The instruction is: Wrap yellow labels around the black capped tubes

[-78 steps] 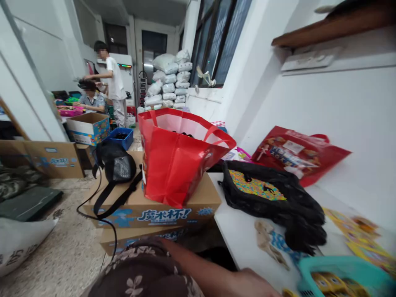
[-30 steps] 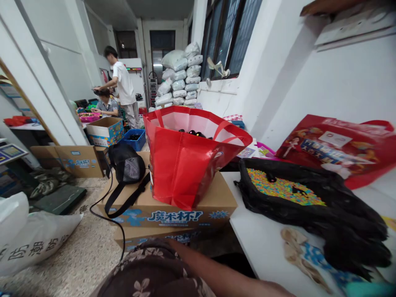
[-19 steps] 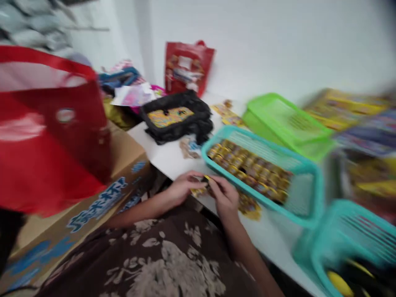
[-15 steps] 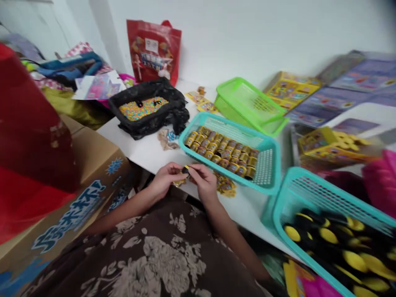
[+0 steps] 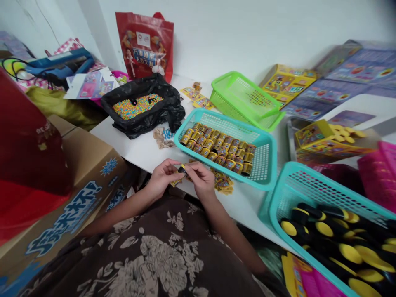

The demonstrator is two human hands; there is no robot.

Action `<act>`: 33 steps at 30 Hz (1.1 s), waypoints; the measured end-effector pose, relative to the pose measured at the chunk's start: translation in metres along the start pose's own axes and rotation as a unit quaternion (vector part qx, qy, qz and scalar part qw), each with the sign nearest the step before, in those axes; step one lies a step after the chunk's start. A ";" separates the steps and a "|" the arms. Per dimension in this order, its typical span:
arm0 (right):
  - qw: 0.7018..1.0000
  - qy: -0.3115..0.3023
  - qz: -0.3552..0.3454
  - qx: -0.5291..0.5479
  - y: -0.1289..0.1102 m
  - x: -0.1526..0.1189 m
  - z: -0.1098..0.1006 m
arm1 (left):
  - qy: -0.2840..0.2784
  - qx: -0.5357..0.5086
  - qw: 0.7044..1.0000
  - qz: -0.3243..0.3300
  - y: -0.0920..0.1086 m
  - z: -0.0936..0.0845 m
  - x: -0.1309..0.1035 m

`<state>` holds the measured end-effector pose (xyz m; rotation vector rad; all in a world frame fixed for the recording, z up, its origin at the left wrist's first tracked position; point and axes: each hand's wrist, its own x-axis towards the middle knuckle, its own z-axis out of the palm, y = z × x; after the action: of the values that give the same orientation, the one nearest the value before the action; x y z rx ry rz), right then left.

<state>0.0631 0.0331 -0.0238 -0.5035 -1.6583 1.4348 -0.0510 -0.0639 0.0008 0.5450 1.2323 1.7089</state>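
Observation:
A small black cylinder with a yellow end [image 5: 182,168] is pinched between the fingers of my left hand [image 5: 162,178] and my right hand [image 5: 202,180], just above the table's front edge. Beneath them lies a yellow printed label piece [image 5: 175,182], partly hidden by my fingers. To the right of my right hand is a pile of yellow printed labels [image 5: 223,182]. Beyond my hands, a turquoise basket [image 5: 262,152] holds rows of small cylinders wrapped in yellow labels [image 5: 213,145]. At the right, another turquoise basket [image 5: 280,194] holds black cylinders with yellow ends [image 5: 324,229].
A black-lined tub [image 5: 108,101] of colourful beads stands behind on the left, near a red bag [image 5: 145,49]. Green baskets [image 5: 244,99] and yellow boxes [image 5: 286,82] are at the back. A cardboard box [image 5: 71,206] stands at the left, below a red bag.
The view has shifted slightly, so most things sit a little further left and higher. Both hands keep hold of the small black cylinder, which is now tilted differently.

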 end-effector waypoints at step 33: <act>0.999 -0.021 0.040 0.009 0.003 -0.010 0.007 | -0.029 -0.125 0.977 -0.169 0.002 -0.004 0.005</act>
<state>0.0624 0.0224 -0.0295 -0.5370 -1.6734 1.5267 -0.0571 -0.0619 0.0002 0.2160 0.9848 1.5159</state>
